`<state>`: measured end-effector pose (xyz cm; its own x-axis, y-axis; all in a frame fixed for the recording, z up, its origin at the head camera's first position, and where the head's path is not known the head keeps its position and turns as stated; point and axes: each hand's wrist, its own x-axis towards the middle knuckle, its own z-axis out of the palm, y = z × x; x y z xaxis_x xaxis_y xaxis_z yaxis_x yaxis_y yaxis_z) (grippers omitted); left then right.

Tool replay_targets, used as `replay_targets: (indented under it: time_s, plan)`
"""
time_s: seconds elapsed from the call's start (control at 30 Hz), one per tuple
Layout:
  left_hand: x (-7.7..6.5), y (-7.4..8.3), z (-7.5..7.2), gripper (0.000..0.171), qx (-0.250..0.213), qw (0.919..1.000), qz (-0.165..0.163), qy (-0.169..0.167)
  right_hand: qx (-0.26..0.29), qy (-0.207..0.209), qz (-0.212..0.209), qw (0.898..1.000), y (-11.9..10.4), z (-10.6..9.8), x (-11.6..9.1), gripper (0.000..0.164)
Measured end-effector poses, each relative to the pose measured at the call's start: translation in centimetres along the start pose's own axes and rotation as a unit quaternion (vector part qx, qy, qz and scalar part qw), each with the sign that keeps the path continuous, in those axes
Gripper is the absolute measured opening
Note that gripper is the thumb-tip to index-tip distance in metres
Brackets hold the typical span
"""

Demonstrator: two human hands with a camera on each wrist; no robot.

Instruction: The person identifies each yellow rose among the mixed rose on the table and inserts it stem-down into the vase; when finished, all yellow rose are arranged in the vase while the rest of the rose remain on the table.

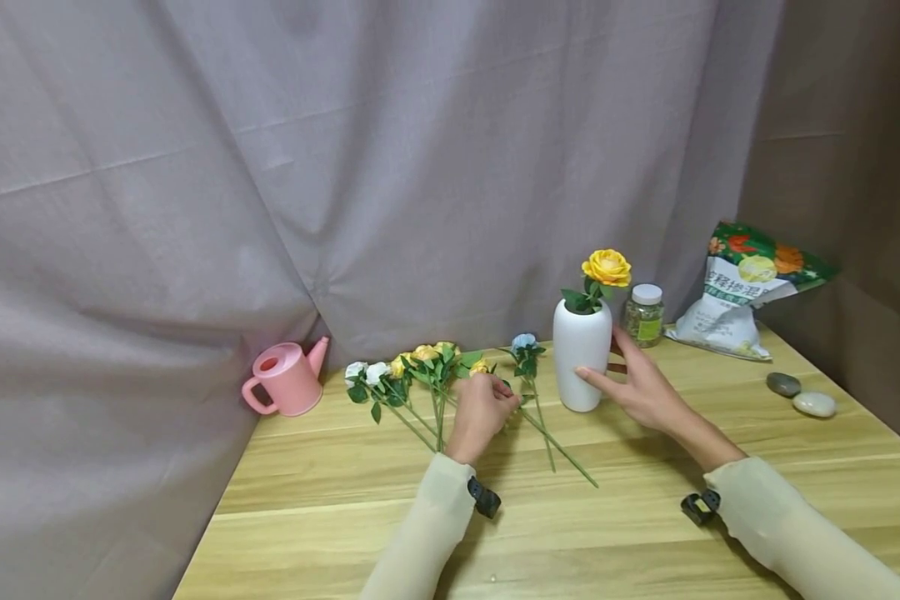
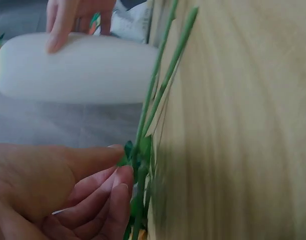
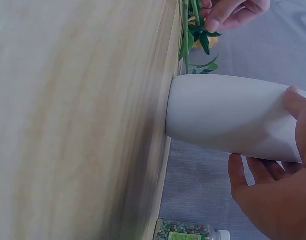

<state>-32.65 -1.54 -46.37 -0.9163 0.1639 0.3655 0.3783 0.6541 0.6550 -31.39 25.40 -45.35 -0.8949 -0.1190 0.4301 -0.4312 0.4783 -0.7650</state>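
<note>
A white vase (image 1: pixel 581 362) stands upright on the wooden table, one yellow rose (image 1: pixel 607 268) rising from its mouth. My right hand (image 1: pixel 641 390) holds the vase from the right, thumb on the front and fingers behind. Left of the vase, my left hand (image 1: pixel 483 415) pinches the leafy green stem (image 2: pixel 138 165) of a yellow rose (image 1: pixel 479 367) lying on the table. Its long bare stem end points toward the front right, crossing the stem of a blue rose (image 1: pixel 524 342). Further left lie white roses (image 1: pixel 377 372) and more yellow roses (image 1: pixel 423 353).
A pink watering can (image 1: pixel 288 383) stands at the back left. Behind the vase to the right are a white-capped jar of coloured beads (image 1: pixel 644 318) and a green-and-white bag (image 1: pixel 727 300). Two smooth stones, one grey (image 1: pixel 783 383) and one white (image 1: pixel 814 405), lie near the right edge.
</note>
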Motion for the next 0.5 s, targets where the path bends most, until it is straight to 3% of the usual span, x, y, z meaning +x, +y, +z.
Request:
replay_targets:
  time_s: [0.1, 0.2, 0.5]
  plan:
    - [-0.12, 0.13, 0.40, 0.020, 0.035, 0.9991, 0.014, 0.019, 0.000, -0.001, 0.001, 1.000, -0.05, 0.04, -0.03, 0.081]
    - [-0.19, 0.12, 0.55, 0.029, 0.050, 0.9986, 0.005, 0.016, 0.001, -0.001, 0.004, 1.000, -0.10, 0.05, -0.03, 0.081]
    - [-0.43, 0.01, 1.16, 0.031, -0.018, 0.9969, -0.064, -0.042, -0.001, -0.001, 0.011, 1.000, -0.18, 0.06, -0.16, 0.083]
